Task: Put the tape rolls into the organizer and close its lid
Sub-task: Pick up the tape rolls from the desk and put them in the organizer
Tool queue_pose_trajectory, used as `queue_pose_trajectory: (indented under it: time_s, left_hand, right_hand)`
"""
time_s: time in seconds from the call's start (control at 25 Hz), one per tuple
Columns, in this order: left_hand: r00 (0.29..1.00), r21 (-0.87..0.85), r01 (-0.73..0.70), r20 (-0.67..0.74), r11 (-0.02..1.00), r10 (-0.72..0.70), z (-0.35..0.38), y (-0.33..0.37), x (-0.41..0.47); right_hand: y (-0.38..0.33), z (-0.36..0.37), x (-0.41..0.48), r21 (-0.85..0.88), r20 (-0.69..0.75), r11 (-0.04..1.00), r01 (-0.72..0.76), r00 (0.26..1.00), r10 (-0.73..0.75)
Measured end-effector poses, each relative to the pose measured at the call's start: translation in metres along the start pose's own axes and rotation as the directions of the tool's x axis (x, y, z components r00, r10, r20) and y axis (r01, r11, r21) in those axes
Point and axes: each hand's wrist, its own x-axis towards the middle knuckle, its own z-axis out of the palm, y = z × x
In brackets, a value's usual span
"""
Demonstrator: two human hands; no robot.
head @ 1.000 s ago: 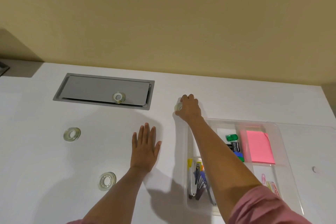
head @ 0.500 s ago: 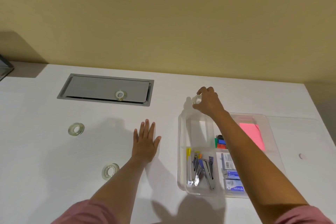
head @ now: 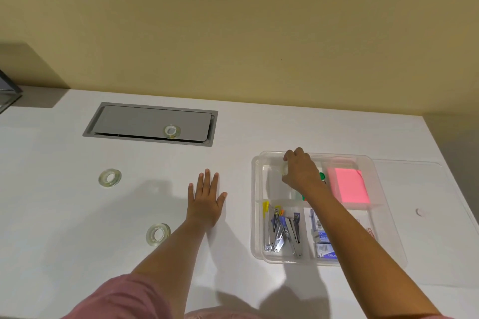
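A clear plastic organizer point(head: 256, 215) sits on the white table at the right, holding staplers, staple boxes and pink sticky notes. My right hand point(head: 300, 171) is over its far left compartment, shut on a clear tape roll point(head: 284, 169) that is mostly hidden by the fingers. My left hand point(head: 207, 199) lies flat and open on the table, left of the organizer. Three more clear tape rolls lie loose: one on the grey hatch point(head: 172, 131), one at the left point(head: 110, 177), one near my left forearm point(head: 158, 234). The clear lid point(head: 427, 215) lies flat to the right of the organizer.
A grey metal cable hatch point(head: 145, 122) is set into the table at the back. The yellow wall rises behind the table. A dark object point(head: 7, 96) sits at the far left edge. The table's right edge runs just beyond the lid.
My right hand has carried the tape roll from the table behind the organizer down over its far left compartment. My left hand has stayed flat on the table.
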Motion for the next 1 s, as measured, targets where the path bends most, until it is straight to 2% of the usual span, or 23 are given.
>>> queue_pose_trajectory:
  time_s: [0.12,0.28,0.64,1.0]
  left_hand:
    - [0.999,0.027,-0.004,-0.051,1.0,0.006,0.005,0.0,0.001]
    - [0.999,0.016,-0.031,-0.017,0.999,0.031,0.008,-0.001,0.001]
    - [1.0,0.0,-0.02,-0.004,1.0,0.02,0.002,0.002,0.0]
    - [1.0,0.006,-0.025,-0.009,1.0,0.025,0.004,0.001,0.0]
  right_hand:
    - [-0.003,0.005,0.004,-0.034,-0.025,0.998,0.044,0.999,-0.045]
    - [-0.006,0.013,0.008,-0.018,0.038,0.998,0.058,0.998,-0.058]
    - [-0.004,0.032,0.008,-0.243,0.027,0.957,0.157,0.988,-0.155]
    - [0.006,0.041,0.006,-0.2,-0.065,0.96,0.196,0.975,-0.213]
